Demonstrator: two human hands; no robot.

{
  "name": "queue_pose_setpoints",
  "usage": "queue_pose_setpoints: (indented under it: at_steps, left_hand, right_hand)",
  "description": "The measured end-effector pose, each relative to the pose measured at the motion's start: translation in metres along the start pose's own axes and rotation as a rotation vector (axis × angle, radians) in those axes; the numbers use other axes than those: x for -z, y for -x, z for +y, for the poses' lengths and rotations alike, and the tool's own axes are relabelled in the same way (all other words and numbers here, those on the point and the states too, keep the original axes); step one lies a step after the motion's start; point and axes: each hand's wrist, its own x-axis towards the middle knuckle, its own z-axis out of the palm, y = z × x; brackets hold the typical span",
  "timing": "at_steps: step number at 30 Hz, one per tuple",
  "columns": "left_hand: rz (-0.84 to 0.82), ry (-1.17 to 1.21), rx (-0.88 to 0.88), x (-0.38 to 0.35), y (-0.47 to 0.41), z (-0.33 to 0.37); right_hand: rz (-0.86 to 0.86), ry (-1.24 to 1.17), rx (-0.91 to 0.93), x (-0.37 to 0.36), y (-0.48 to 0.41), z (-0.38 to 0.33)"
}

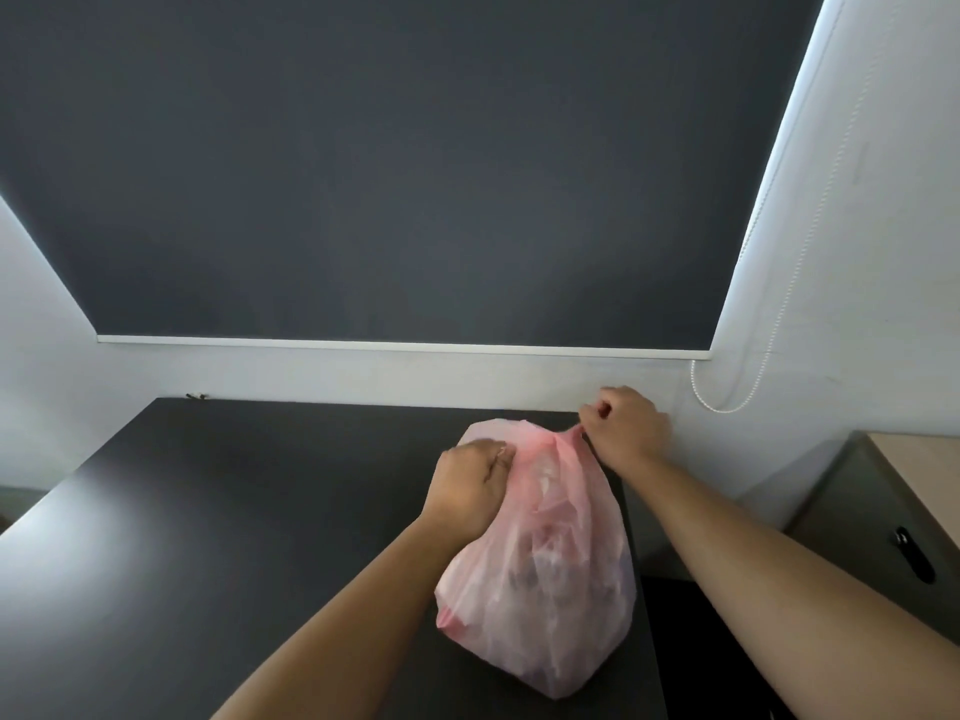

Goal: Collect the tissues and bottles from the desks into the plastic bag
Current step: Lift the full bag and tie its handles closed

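Note:
A pink translucent plastic bag (pixel 540 579) stands full on the black desk (pixel 234 511), near its right edge. Crumpled tissues and dark shapes show dimly through its film. My left hand (pixel 470 483) grips the bag's top on the left side. My right hand (pixel 626 428) pinches the other gathered handle at the upper right and holds it taut, so the top of the bag is stretched between both hands. No loose tissue or bottle is in view on the desk.
A dark roller blind (pixel 405 174) covers the window behind the desk, with its white bead cord (pixel 727 402) hanging at the right. A grey-beige cabinet (pixel 893 491) with a black handle stands lower right, across a narrow gap from the desk.

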Motion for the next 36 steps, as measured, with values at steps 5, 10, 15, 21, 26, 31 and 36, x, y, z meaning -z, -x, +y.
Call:
queue_pose_setpoints:
  at_steps: [5, 10, 15, 21, 26, 31, 36]
  left_hand:
    - [-0.213, 0.018, 0.472, -0.009, 0.030, -0.058]
    - [-0.083, 0.264, 0.639, -0.003, 0.025, -0.070]
    - [0.127, 1.204, 0.648, 0.005, -0.004, -0.031]
    - [0.092, 0.614, 0.548, 0.006, -0.018, -0.034]
    - [-0.265, 0.080, 0.274, 0.006, -0.020, -0.042]
    - [-0.700, -0.502, 0.123, 0.023, -0.047, -0.029]
    - [-0.700, -0.560, 0.117, 0.040, -0.063, -0.009]
  right_hand:
    - [-0.193, 0.267, -0.208, -0.024, 0.021, 0.056]
    - [-0.203, -0.302, -0.356, -0.029, 0.023, 0.052]
    - [-0.348, -1.153, -0.436, -0.013, 0.010, 0.001]
    - [-0.321, -0.793, -0.226, -0.026, 0.022, 0.018]
    - [-0.539, -0.789, -0.180, -0.010, 0.013, 0.014]
    - [-0.608, -0.844, -0.058, 0.028, -0.002, -0.014]
    - [-0.573, -0.772, 0.010, 0.043, -0.008, -0.028]
